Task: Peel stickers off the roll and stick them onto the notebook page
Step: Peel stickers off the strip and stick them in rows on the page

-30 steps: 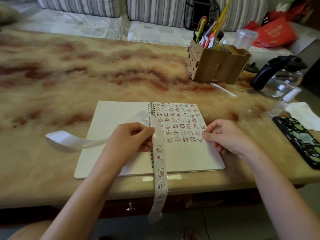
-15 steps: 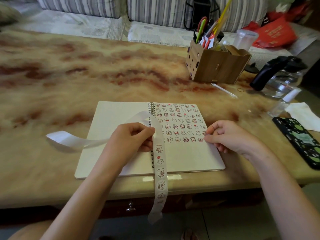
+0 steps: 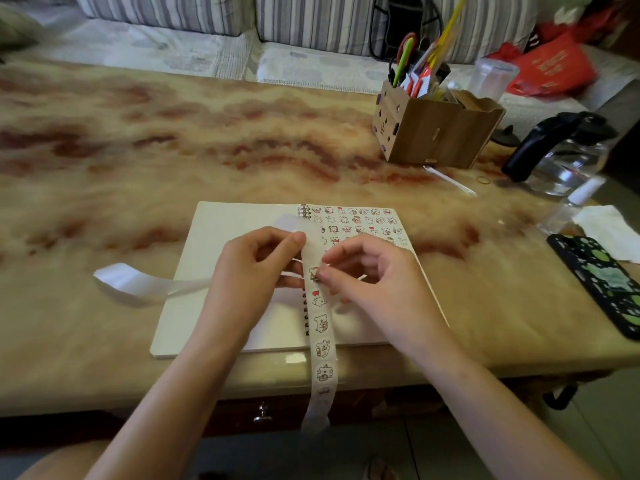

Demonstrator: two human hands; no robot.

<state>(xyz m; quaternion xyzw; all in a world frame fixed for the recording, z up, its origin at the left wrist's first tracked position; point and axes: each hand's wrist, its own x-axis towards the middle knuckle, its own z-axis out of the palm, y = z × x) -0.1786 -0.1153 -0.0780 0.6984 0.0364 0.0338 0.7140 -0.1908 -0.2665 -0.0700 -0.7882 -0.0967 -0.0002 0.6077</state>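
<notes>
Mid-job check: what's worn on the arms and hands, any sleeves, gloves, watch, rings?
Nothing worn shows. The left hand and right hand are bare, with no gloves or rings visible. The left forearm and right forearm are bare to the frame edge: no sleeve, watch or bracelet in view.

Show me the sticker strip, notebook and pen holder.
sticker strip [image 3: 322, 372], head view, hanging lower part.
notebook [image 3: 207, 244], head view, bare left page.
pen holder [image 3: 446, 140], head view, front wall.
</notes>
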